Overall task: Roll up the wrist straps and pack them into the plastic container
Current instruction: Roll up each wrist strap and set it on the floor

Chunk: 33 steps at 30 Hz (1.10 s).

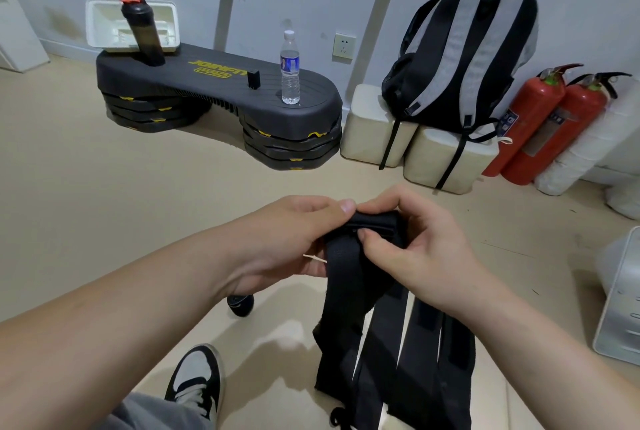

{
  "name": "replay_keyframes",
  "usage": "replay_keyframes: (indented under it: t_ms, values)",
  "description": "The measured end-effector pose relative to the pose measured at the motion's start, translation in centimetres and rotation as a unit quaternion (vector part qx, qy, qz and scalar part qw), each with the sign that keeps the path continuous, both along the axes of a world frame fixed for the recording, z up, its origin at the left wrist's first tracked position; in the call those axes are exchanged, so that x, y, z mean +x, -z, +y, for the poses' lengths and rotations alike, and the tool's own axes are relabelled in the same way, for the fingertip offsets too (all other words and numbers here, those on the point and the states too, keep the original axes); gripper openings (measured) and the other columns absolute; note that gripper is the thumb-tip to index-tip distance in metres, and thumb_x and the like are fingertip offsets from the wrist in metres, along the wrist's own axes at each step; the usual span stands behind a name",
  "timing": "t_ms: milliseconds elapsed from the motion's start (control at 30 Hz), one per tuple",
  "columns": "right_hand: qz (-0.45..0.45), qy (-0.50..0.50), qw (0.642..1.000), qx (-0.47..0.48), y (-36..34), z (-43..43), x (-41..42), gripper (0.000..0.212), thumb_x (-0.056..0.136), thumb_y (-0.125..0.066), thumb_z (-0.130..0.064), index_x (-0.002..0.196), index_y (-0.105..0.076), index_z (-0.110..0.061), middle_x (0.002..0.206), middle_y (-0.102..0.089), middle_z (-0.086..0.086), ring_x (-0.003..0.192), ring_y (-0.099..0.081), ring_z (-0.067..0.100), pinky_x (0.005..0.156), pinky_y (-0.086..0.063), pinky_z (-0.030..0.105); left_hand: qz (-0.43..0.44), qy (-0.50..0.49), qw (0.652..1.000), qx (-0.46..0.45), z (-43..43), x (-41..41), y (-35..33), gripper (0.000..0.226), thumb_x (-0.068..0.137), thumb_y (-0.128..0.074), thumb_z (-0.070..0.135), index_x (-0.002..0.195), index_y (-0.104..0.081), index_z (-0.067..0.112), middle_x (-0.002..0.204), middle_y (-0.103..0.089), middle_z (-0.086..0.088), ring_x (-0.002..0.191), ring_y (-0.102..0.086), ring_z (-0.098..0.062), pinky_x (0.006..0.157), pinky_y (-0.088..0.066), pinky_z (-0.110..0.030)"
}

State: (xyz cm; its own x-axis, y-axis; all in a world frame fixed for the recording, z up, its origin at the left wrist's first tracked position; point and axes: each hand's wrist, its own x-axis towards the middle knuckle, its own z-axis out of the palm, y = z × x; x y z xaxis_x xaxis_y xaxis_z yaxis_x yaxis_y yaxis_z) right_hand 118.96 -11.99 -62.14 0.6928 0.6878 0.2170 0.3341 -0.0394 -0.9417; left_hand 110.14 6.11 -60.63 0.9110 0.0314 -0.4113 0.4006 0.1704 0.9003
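Head camera looks down on our two hands, raised together over the tan floor (pixel 86 204). Between them we hold the top end of the black wrist straps (pixel 360 291). Our left hand (pixel 287 235) grips that end from the left, thumb laid across the top of the fold and the other fingers curled behind the fabric. Our right hand (pixel 412 242) pinches the same fold from the right, thumb tip pressed on its front and the fingers bent over its top edge. Below the grip the straps hang loose in several long bands, their lower ends near our shoe (pixel 194 384).

Well apart from our hands, a white container (pixel 104 24) stands open on the left end of a black step bench (pixel 221 83), tilted back against the wall, with a dark shaker bottle (pixel 143 34) just in front of it. A water bottle (pixel 290 69) stands upright on the bench's right end. To the right a striped backpack (pixel 460 58) sits on pale blocks (pixel 374 128), beside two red fire extinguishers (pixel 540 124). A pale bin (pixel 620 308) shows at the right edge.
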Motion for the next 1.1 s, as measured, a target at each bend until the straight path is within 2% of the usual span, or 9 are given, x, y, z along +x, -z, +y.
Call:
replay_keyframes:
  t_ms: [100, 233, 400, 500, 600, 767, 867, 967, 1100]
  values:
    - [0.043, 0.007, 0.999, 0.015, -0.1, -0.1, 0.1, 0.025, 0.089, -0.075, 0.006, 0.094, -0.07, -0.018, 0.09, -0.074, 0.007, 0.084, -0.068, 0.014, 0.078, -0.058, 0.029, -0.033, -0.023, 0.999, -0.015, -0.3, -0.1, -0.1, 0.018, 0.105, -0.06, 0.027, 0.106, -0.071, 0.012, 0.087, -0.074, 0.001, 0.075, -0.069, -0.008, 0.07, -0.058, -0.025]
    - [0.165, 0.015, 0.986, 0.023, 0.0, 0.1, 0.0, 0.028, 0.094, -0.066, 0.012, 0.105, -0.067, -0.014, 0.078, -0.072, -0.001, 0.07, -0.066, 0.009, 0.062, -0.055, 0.022, -0.077, -0.053, 0.995, 0.039, -0.6, 0.0, -0.1, 0.01, 0.103, -0.064, 0.02, 0.099, -0.07, 0.013, 0.09, -0.072, -0.008, 0.08, -0.067, -0.018, 0.074, -0.055, -0.03]
    - [0.314, -0.006, 0.948, 0.056, -0.3, 0.4, 0.0, 0.037, 0.09, -0.075, 0.002, 0.125, -0.066, -0.009, 0.106, -0.076, 0.017, 0.095, -0.075, 0.031, 0.081, -0.063, 0.038, -0.131, -0.083, 0.983, 0.094, -1.1, 0.0, -0.3, 0.007, 0.103, -0.066, 0.015, 0.107, -0.07, 0.01, 0.102, -0.074, -0.023, 0.085, -0.068, -0.02, 0.081, -0.055, -0.036]
    - [0.395, -0.042, 0.915, 0.066, -0.4, 0.3, 0.0, 0.05, 0.087, -0.069, -0.006, 0.136, -0.062, 0.0, 0.133, -0.066, 0.034, 0.126, -0.064, 0.047, 0.108, -0.051, 0.056, -0.179, -0.072, 0.962, 0.193, -1.1, -0.2, -0.1, 0.008, 0.102, -0.068, 0.016, 0.107, -0.07, 0.021, 0.102, -0.076, -0.009, 0.086, -0.069, -0.013, 0.079, -0.056, -0.03]
    - [0.445, -0.07, 0.889, 0.08, -0.6, 0.3, -0.2, 0.053, 0.093, -0.07, -0.015, 0.14, -0.057, 0.005, 0.141, -0.058, 0.037, 0.134, -0.058, 0.048, 0.113, -0.047, 0.058, -0.231, -0.048, 0.923, 0.304, -0.9, -0.5, 0.0, 0.016, 0.099, -0.069, 0.018, 0.105, -0.066, 0.033, 0.094, -0.072, 0.003, 0.081, -0.067, -0.019, 0.067, -0.055, -0.029]
    - [0.352, -0.012, 0.936, 0.014, -0.9, 0.6, -0.9, 0.032, 0.091, -0.066, -0.04, 0.111, -0.064, -0.015, 0.11, -0.072, 0.017, 0.098, -0.073, 0.028, 0.083, -0.06, 0.04, -0.275, -0.04, 0.88, 0.385, -1.3, -1.1, -0.1, 0.015, 0.094, -0.072, 0.004, 0.102, -0.071, 0.017, 0.092, -0.068, 0.003, 0.06, -0.052, 0.008, 0.056, -0.036, -0.006]
    - [0.344, -0.013, 0.938, 0.038, -1.0, 0.3, -1.0, 0.022, 0.09, -0.068, -0.033, 0.103, -0.065, -0.016, 0.101, -0.071, 0.015, 0.089, -0.072, 0.027, 0.072, -0.061, 0.037, -0.235, -0.056, 0.919, 0.311, -1.2, -1.1, -0.1, 0.021, 0.09, -0.079, 0.007, 0.104, -0.071, 0.02, 0.092, -0.072, -0.005, 0.064, -0.057, 0.005, 0.065, -0.046, -0.01]
    - [0.348, -0.02, 0.935, 0.06, -1.1, 0.1, -0.9, 0.02, 0.089, -0.069, -0.024, 0.106, -0.066, -0.016, 0.103, -0.073, 0.014, 0.089, -0.073, 0.028, 0.074, -0.062, 0.037, -0.14, -0.044, 0.971, 0.189, -0.9, -1.0, -0.4, 0.024, 0.093, -0.079, 0.014, 0.114, -0.067, 0.018, 0.095, -0.075, -0.013, 0.08, -0.069, -0.011, 0.078, -0.056, -0.032]
    - [0.337, -0.016, 0.937, 0.09, -1.0, 0.0, -0.5, 0.021, 0.088, -0.079, -0.008, 0.103, -0.071, -0.021, 0.101, -0.075, 0.013, 0.088, -0.074, 0.027, 0.077, -0.064, 0.038, -0.074, -0.024, 0.992, 0.104, -1.4, -0.6, -0.6, 0.031, 0.103, -0.063, 0.045, 0.117, -0.068, 0.018, 0.098, -0.075, -0.003, 0.092, -0.07, -0.012, 0.086, -0.055, -0.039]
